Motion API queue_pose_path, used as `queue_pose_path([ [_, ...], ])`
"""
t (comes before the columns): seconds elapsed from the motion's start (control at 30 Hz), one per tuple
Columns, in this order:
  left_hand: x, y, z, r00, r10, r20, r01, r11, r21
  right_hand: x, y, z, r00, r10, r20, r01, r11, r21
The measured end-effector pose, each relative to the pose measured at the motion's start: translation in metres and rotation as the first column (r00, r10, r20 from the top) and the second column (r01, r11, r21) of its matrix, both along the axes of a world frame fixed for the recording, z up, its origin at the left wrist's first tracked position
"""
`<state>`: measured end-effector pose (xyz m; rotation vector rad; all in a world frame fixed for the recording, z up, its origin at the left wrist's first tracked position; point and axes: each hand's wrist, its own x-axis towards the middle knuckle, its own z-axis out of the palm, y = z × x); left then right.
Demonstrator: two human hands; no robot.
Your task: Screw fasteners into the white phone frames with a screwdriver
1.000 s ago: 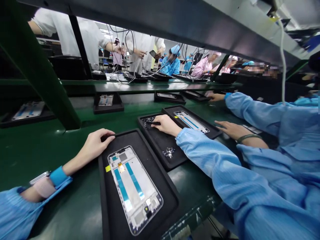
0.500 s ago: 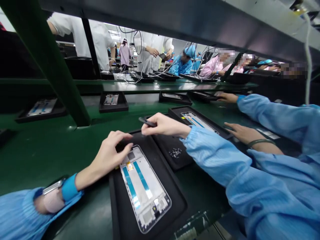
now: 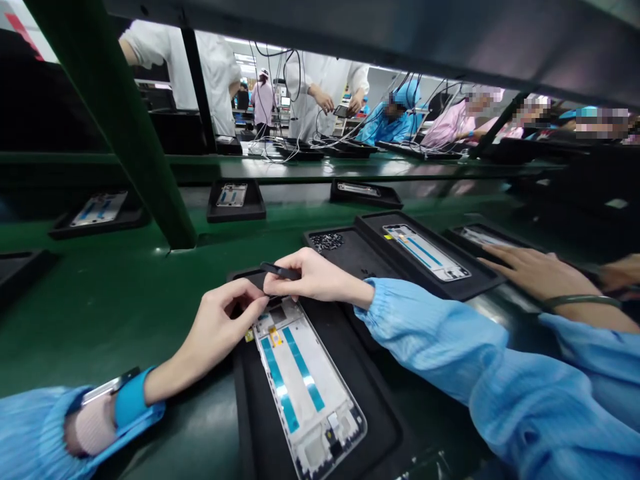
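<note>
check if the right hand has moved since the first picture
Yes: against the green post, the right hand has moved left and nearer the wearer, from the parts tray to the far end of the frame.

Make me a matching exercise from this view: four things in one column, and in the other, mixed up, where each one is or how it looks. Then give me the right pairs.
Column one
1. Wearer's left hand
2. Wearer's right hand
3. Near phone frame
4. Pile of small parts

Column two
A. Gathered at the far end of the parts tray
B. Bears two blue strips and lies in the near black tray
C. Has a bright blue band at the wrist
D. Holds a slim black tool

Right pairs: 1-C, 2-D, 3-B, 4-A
</note>
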<state>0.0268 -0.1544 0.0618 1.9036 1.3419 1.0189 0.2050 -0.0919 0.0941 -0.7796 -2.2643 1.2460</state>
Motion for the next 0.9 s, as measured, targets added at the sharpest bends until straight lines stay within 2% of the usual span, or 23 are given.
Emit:
queue_pose_path([
  [0.1,-0.001,0.002,0.001,0.989,0.062,0.135,-0.057,0.998,-0.039,0.000,-0.001,-0.002,0.996,-0.070,-0.063,0.069,0.997,-0.029],
  [0.2,-0.001,0.001,0.002,0.969,0.108,0.223,-0.100,0.994,-0.050,-0.001,-0.004,-0.004,0.992,-0.105,-0.070,0.106,0.994,0.017],
  [0.43,0.001,0.003,-0.001,0.965,0.136,0.223,-0.125,0.990,-0.061,-0.004,-0.009,-0.007,0.984,-0.169,-0.058,0.174,0.980,0.095],
  [0.53,-0.007,0.004,-0.004,0.986,0.106,0.131,-0.102,0.994,-0.040,-0.004,-0.008,-0.007,0.982,-0.179,-0.059,0.187,0.971,0.152],
  [0.63,-0.020,0.001,-0.004,0.996,0.060,-0.071,-0.054,0.995,0.089,-0.004,-0.006,-0.010,0.987,-0.159,-0.032,0.162,0.960,0.227],
  [0.73,-0.025,-0.004,-0.001,0.969,0.052,-0.243,-0.003,0.980,0.199,-0.004,-0.004,-0.015,0.995,-0.099,0.029,0.088,0.964,0.252],
  [0.9,-0.021,-0.005,-0.003,0.935,-0.014,-0.353,0.078,0.983,0.167,-0.007,-0.005,-0.020,0.995,-0.085,0.052,0.070,0.967,0.246],
])
